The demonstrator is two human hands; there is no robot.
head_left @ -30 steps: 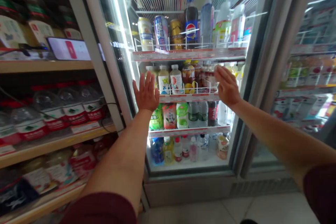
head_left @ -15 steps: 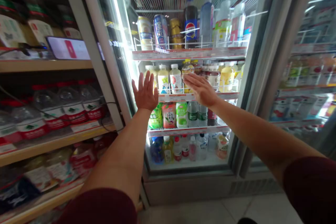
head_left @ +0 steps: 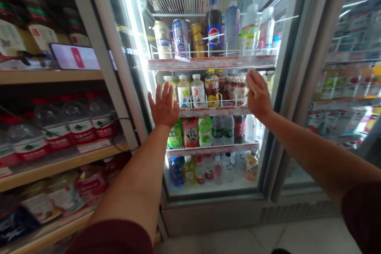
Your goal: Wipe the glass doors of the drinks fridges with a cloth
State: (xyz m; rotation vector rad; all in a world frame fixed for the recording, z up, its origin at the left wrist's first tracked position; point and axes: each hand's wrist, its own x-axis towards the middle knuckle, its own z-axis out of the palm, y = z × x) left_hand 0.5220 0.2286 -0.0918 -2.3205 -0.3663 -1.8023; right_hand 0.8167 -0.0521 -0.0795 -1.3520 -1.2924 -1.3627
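Note:
A glass cooler door (head_left: 214,189) stands in front of me, with lit drink shelves behind it. My left hand (head_left: 163,105) lies spread against the left part of the glass, its fingers apart and nothing in it. Farther right, my right hand (head_left: 258,96) is at the door with its fingers pressed together and bent. Something pale shows by its fingertips, too blurred to name. Between the hands, behind the glass, are white-capped bottles (head_left: 198,91) and a yellow-capped tea bottle (head_left: 212,87). My right hand hides some bottles on that shelf.
To the left, wooden shelves (head_left: 59,170) hold red-capped water bottles (head_left: 77,115). A phone (head_left: 74,56) with a lit screen is at the upper shelf. Another cooler (head_left: 342,99) stands to the right. Below lies the tiled floor (head_left: 232,240).
My right hand has slid right across the glass, from before the yellow-capped bottle to near the door's right side, and its fingers now point more upward. My left hand stays in place.

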